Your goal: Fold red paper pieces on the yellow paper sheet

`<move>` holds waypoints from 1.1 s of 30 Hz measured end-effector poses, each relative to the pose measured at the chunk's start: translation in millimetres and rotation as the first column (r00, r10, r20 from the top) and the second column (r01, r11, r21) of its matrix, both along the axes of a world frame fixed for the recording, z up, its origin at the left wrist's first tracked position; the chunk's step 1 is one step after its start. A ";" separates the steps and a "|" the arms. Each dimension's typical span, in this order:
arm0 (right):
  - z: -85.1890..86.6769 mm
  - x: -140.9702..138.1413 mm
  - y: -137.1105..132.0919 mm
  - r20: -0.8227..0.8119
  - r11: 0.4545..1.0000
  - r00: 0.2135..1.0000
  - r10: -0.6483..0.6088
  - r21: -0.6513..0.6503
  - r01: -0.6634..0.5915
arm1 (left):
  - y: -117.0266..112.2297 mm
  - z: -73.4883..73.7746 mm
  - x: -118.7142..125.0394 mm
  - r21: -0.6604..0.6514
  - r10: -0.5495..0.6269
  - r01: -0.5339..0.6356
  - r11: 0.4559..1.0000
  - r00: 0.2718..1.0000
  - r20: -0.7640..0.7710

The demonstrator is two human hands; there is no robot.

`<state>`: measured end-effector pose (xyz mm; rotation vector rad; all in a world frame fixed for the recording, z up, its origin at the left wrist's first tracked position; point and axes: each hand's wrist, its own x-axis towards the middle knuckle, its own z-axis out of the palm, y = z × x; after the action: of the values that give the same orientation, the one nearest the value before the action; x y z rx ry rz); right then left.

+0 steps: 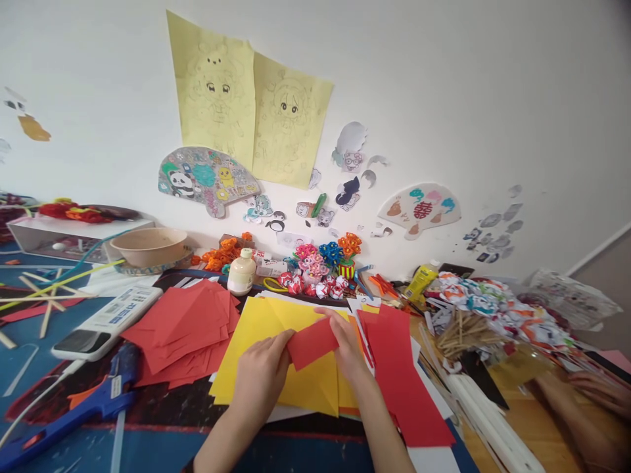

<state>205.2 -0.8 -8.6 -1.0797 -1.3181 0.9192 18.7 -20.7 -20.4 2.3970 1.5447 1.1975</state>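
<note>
Between my two hands is a small red paper rectangle (313, 343), held up over a stack of yellow paper (266, 322). My left hand (263, 368) pinches its left edge, fingers curled. At its right end, my right hand (348, 341) grips the edge between thumb and fingers. Whether the rectangle is folded I cannot tell. A pile of red paper squares (185, 328) lies to the left of the yellow stack. Longer red sheets (401, 368) lie to the right, over white paper.
A blue glue gun (106, 394) and a white power strip (106, 322) lie at left. A glue bottle (242, 270), paper flowers (315, 259) and a yellow bottle (420, 281) stand along the wall. Wooden sticks (470, 336) and another person's hand (599, 391) are at right.
</note>
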 end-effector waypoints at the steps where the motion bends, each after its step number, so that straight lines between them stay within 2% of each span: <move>1: 0.0 -2.6 -1.8 -0.051 0.998 0.997 0.057 -0.020 -0.059 | -0.4 1.3 -0.6 -0.040 0.016 -0.014 0.999 0.999 0.046; 5: -5.4 -8.6 -3.4 -0.261 0.970 0.938 0.226 -0.026 -0.241 | -3.0 11.1 -2.2 -0.228 0.052 -0.001 0.974 0.974 0.219; 8: -10.5 -8.1 -0.6 -0.284 0.965 0.925 0.250 -0.003 -0.262 | -2.5 18.5 -1.9 -0.348 0.013 0.128 0.929 0.927 0.375; 10: -10.8 -7.9 1.4 -0.265 0.962 0.927 0.266 0.011 -0.273 | -0.3 20.8 -0.7 -0.444 -0.013 0.244 0.862 0.886 0.463; 12: -8.4 -9.0 3.0 -0.251 0.962 0.930 0.267 0.014 -0.273 | 2.4 20.4 1.1 -0.533 -0.038 0.363 0.764 0.851 0.524; 14: -5.2 -10.8 4.0 -0.255 0.972 0.940 0.226 0.002 -0.234 | 4.2 18.0 3.0 -0.574 -0.056 0.417 0.705 0.839 0.541; 15: -4.4 -11.3 4.1 -0.262 0.979 0.945 0.197 -0.006 -0.206 | 4.5 16.5 3.8 -0.575 -0.060 0.403 0.712 0.851 0.522; 16: -4.3 -11.6 4.0 -0.272 0.984 0.947 0.169 -0.014 -0.179 | 4.2 15.1 4.4 -0.566 -0.050 0.351 0.746 0.877 0.477; 19: -9.4 -10.5 2.1 -0.298 0.984 0.946 0.130 -0.080 -0.160 | 1.7 12.7 5.0 -0.466 0.018 0.112 0.878 0.964 0.267; 21: -14.3 -10.1 1.0 -0.305 0.977 0.948 0.090 -0.157 -0.143 | -0.2 13.3 5.0 -0.412 0.035 0.042 0.910 0.983 0.178; 23: -16.9 -11.3 1.1 -0.326 0.971 0.945 0.005 -0.224 -0.083 | -1.3 15.3 5.0 -0.421 0.038 0.035 0.906 0.986 0.164; 25: -15.8 -13.7 1.9 -0.368 0.964 0.927 -0.068 -0.263 -0.033 | -1.1 17.8 5.3 -0.472 0.044 0.068 0.879 0.974 0.221; 29: -9.1 -16.0 2.8 -0.438 0.966 0.895 -0.080 -0.256 -0.038 | 2.2 19.2 4.3 -0.580 0.018 0.318 0.750 0.866 0.500; 30: -8.6 -15.3 2.6 -0.443 0.967 0.893 -0.080 -0.250 -0.037 | 3.5 18.4 3.4 -0.580 0.039 0.341 0.740 0.839 0.543; 31: -9.0 -14.1 2.1 -0.437 0.967 0.895 -0.094 -0.253 -0.023 | 4.8 17.4 2.2 -0.568 0.064 0.334 0.752 0.821 0.567; 33: -12.8 -10.9 0.7 -0.382 0.959 0.913 -0.146 -0.280 0.036 | 7.1 15.4 -1.1 -0.509 0.114 0.250 0.824 0.807 0.580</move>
<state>194.3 -0.1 -21.4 -1.0762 -0.8134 1.1987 17.6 -13.6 -5.0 1.4853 1.3252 1.1056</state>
